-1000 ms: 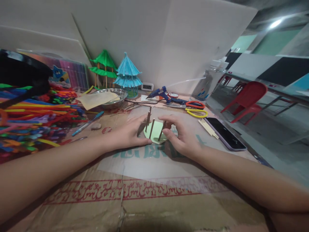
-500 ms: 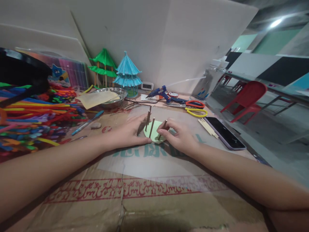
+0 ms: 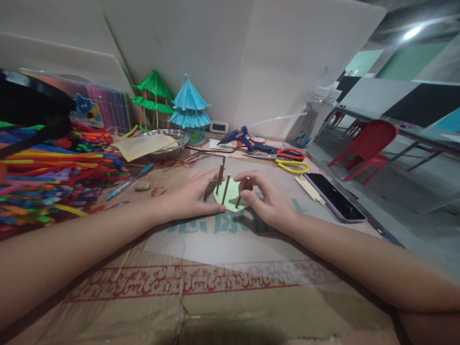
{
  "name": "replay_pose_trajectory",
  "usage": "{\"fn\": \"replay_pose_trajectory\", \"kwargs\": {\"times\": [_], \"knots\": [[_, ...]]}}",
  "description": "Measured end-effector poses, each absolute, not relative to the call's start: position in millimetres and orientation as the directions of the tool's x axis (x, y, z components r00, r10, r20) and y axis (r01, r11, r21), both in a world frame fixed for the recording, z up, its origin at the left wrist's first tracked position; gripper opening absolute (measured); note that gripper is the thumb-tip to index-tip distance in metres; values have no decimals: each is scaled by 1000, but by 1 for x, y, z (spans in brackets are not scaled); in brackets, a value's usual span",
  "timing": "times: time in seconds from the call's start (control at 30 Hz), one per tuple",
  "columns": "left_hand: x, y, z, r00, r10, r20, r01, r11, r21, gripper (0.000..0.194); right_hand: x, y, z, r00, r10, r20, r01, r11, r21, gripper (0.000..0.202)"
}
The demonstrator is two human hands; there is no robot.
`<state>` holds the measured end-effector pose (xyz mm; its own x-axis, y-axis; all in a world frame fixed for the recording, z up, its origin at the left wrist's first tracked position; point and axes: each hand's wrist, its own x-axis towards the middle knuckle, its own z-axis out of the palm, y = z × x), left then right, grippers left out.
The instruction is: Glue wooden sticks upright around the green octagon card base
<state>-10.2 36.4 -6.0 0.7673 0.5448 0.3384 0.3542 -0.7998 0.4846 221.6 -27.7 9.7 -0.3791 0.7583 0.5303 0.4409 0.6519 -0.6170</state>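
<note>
A pale green disc [image 3: 233, 193] lies on the covered table, with several thin brown sticks [image 3: 226, 189] standing up from it. My left hand [image 3: 201, 192] holds the disc by its left side, thumb along the near edge and fingers round the far side. Beside the right-hand stick [image 3: 242, 191], which leans a little, my right hand [image 3: 264, 196] is open. Its thumb and forefinger are parted around that stick, and whether they still touch it I cannot tell. The right fingers partly hide the disc's right side.
Behind stand green [image 3: 154, 96] and blue [image 3: 189, 108] model pavilions, a metal bowl [image 3: 168, 152], a blue glue gun [image 3: 237, 137] and scissors [image 3: 292, 160]. Pale sticks [image 3: 309, 190] and a phone [image 3: 336, 197] lie right. Colourful pipe cleaners [image 3: 46, 177] and a pen [image 3: 130, 182] lie left.
My right thumb and forefinger were pinched on the right-hand stick and have now spread apart, leaving it standing. My left hand and the disc have stayed in place.
</note>
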Motion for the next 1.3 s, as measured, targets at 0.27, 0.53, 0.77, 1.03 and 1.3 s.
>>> {"fn": "replay_pose_trajectory", "kwargs": {"times": [0.27,0.53,0.77,1.03,1.3], "knots": [[-9,34,-5,756,560,339,357,-786,504,79,222,-27,9,-343,733,588,455,677,-578,6],[-9,33,-4,750,580,318,381,-771,510,77,221,-27,11,-349,759,550,461,650,-604,9],[-9,34,-5,761,555,336,352,-788,505,78,223,-28,8,-295,761,578,436,646,-627,17],[-10,36,-6,766,530,362,331,-810,484,81,224,-30,8,-287,674,681,450,722,-525,31],[-8,34,-4,768,533,356,331,-806,491,81,221,-33,13,-328,677,659,454,724,-519,27]]}}
